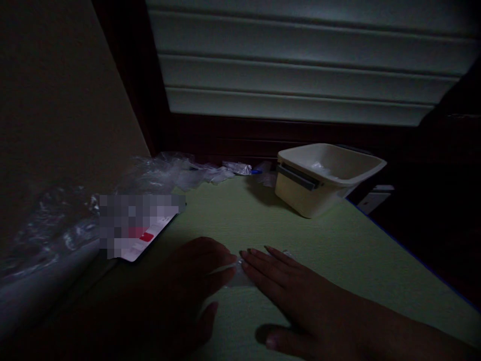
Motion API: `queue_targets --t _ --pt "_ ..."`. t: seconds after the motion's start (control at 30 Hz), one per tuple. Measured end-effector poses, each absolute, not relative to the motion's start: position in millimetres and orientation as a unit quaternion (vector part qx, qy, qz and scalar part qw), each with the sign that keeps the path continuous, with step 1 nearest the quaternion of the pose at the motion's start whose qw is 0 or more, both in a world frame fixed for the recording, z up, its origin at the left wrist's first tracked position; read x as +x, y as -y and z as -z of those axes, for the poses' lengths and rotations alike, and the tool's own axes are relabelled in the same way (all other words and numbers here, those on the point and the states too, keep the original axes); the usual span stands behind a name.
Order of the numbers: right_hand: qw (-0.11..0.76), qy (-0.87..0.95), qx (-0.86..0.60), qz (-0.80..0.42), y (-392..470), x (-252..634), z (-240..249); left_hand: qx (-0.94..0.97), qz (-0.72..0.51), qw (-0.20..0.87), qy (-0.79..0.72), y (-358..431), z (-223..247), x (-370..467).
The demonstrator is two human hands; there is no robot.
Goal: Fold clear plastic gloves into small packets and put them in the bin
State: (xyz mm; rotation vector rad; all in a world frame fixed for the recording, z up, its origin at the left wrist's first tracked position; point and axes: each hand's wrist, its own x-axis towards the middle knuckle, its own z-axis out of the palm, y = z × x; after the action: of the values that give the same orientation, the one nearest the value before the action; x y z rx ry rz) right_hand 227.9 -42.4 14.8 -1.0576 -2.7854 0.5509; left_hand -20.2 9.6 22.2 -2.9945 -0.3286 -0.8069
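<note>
A small clear plastic piece [240, 278] lies on the green tabletop [225, 215] between my two hands and partly under them. My left hand [199, 276] rests over its left side, in deep shadow, fingers bent slightly and thumb apart. On its right side my right hand [281, 281] lies flat with fingers stretched out and thumb spread. Neither hand grips anything that I can see. The part of the plastic beneath my palms and fingers is hidden.
A cream bin [300, 193] with grey handles stands at the back right, clear plastic inside. Crumpled clear plastic [176, 170] lines the back left edge. A lit phone [146, 238], partly blurred out, lies at the left. Shutters [285, 75] rise behind the table.
</note>
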Motion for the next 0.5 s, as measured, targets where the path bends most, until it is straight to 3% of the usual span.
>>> queue_targets --t 0.37,0.5 --pt "0.074 0.918 -0.366 -0.134 40 228 -10 -0.965 0.214 0.039 0.148 -5 0 -9" --pt "0.085 0.913 -0.39 -0.08 35 232 -5 -0.969 0.177 -0.003 0.173 -4 -5 -11"
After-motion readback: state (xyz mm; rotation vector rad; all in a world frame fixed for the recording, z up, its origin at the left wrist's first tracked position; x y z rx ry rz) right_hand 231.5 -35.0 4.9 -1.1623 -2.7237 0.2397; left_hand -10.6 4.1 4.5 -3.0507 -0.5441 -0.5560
